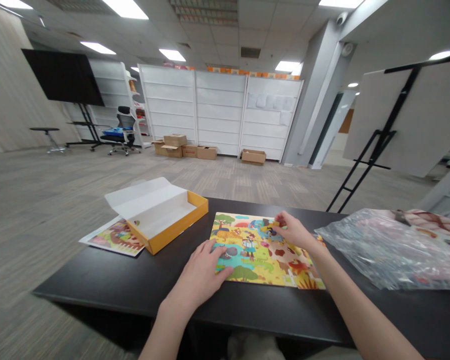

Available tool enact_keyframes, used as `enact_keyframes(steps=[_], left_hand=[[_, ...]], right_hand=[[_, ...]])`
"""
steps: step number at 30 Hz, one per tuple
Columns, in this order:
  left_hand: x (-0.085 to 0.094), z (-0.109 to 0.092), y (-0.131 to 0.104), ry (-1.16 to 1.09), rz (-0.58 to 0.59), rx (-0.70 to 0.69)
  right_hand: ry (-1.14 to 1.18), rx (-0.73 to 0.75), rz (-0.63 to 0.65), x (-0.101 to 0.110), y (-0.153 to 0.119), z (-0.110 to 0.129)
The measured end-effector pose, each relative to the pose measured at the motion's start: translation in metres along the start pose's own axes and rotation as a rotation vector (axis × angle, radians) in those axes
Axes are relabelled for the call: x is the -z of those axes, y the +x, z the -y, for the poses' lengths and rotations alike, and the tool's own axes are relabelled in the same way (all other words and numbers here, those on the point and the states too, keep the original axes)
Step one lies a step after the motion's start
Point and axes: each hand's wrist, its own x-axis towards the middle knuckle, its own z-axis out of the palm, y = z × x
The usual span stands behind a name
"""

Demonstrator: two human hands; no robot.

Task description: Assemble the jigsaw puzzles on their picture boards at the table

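Note:
A colourful animal jigsaw puzzle (pixel 253 250) lies flat on the black table (pixel 157 280). My left hand (pixel 204 272) rests on the puzzle's left edge, fingers stretched out, thumb near the lower left. Over the upper right part, my right hand (pixel 292 230) pinches a small jigsaw piece (pixel 274 226) with yellow and dark patches. That piece is just above or touching the puzzle; I cannot tell which. Brown patches show below my right fingers, in the right half of the picture. My right forearm and hand hide some of the puzzle's right side.
Left of the puzzle stands an open yellow box (pixel 180 225) with its white lid raised. Under its left side lie printed picture sheets (pixel 114 236). On the right is a large clear plastic bag (pixel 390 245) with things inside. Beyond the table stands a board on a black easel (pixel 377 142).

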Motion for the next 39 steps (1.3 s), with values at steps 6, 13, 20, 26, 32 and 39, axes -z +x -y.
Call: enact_keyframes(steps=[6, 13, 20, 26, 32, 39], left_hand=[[0.0, -0.001, -0.001, -0.011, 0.007, 0.008], [0.002, -0.002, -0.003, -0.022, -0.01, 0.021], [0.0, -0.008, -0.002, -0.036, -0.117, -0.057], [-0.006, -0.023, 0.0, -0.083, -0.103, -0.218], [-0.016, -0.033, -0.001, -0.071, -0.071, -0.219], [-0.019, -0.033, 0.0, -0.072, -0.043, -0.195]], right_hand=[[0.28, 0.086, 0.004, -0.004, 0.001, 0.015], [0.565, 0.018, 0.056, -0.009, -0.006, 0.042], [0.542, 0.03, 0.137, -0.026, -0.007, 0.06], [0.565, -0.027, 0.261, -0.031, -0.013, 0.061], [0.562, -0.011, 0.268, -0.036, -0.013, 0.059], [0.571, -0.003, 0.255, -0.036, -0.013, 0.058]])
